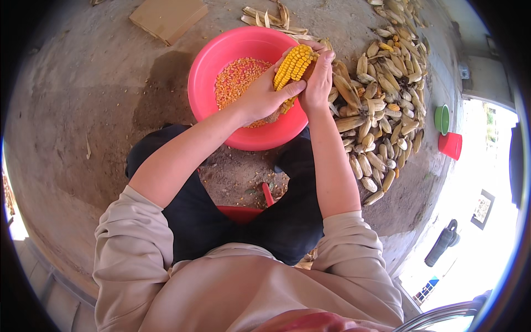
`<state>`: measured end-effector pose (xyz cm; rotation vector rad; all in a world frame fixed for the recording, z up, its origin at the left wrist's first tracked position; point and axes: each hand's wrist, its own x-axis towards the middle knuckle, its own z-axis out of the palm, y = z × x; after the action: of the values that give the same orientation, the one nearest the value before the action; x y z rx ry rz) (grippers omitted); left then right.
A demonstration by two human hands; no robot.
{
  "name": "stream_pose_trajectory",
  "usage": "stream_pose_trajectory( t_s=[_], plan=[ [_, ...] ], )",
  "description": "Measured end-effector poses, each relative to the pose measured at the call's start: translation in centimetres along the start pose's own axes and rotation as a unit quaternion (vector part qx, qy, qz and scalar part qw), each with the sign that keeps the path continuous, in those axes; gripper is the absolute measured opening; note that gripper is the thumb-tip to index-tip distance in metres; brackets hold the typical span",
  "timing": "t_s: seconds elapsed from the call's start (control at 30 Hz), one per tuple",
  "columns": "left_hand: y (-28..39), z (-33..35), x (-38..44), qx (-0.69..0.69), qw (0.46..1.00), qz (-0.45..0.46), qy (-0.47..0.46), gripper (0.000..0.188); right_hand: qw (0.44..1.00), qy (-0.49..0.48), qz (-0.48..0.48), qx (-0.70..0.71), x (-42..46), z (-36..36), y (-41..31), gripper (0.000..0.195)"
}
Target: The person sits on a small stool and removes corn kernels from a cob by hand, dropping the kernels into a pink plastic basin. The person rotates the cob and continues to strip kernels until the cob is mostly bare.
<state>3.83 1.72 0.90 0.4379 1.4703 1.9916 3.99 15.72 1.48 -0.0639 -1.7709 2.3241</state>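
Observation:
Both hands hold a yellow ear of corn (293, 66) above the right side of a pink plastic basin (253, 143). My left hand (261, 93) grips its left side, the thumb lying across the lower part. On its right side is my right hand (318, 83), thumb raised near the top end. Part of the ear's right side looks bare of kernels. Below the hands, something partly hidden, apparently another cob piece, shows its brownish surface. Loose orange corn kernels (236, 81) cover much of the basin's bottom. The basin stands on the floor in front of my knees.
Right of the basin, a large heap of corn ears in dry husks (386, 91) spreads over the floor. Beyond it stand a green basin (442, 120) and a red container (451, 146). A cardboard box (168, 18) lies upper left, loose husks (274, 23) behind the basin.

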Motion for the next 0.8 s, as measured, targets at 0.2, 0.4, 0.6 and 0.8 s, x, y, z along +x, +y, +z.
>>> stream_pose_trajectory(
  t_s=[0.2,0.4,0.6,0.8],
  plan=[
    [0.6,-0.8,-0.1,-0.091,0.995,-0.030,-0.032,0.069,1.000,-0.009,0.019,-0.002,0.5,-0.2,-0.1,0.068],
    [0.6,-0.4,-0.1,0.011,1.000,-0.005,-0.024,0.067,0.996,0.020,-0.008,-0.089,0.3,-0.6,0.5,0.066],
    [0.0,-0.9,0.1,0.005,0.999,-0.022,-0.024,0.064,0.990,0.022,-0.023,-0.134,0.1,-0.1,0.3,0.067],
    [0.8,-1.1,0.0,-0.058,0.995,-0.076,-0.025,0.064,0.995,0.029,-0.013,-0.090,0.0,0.0,0.1,0.065]
  ],
)
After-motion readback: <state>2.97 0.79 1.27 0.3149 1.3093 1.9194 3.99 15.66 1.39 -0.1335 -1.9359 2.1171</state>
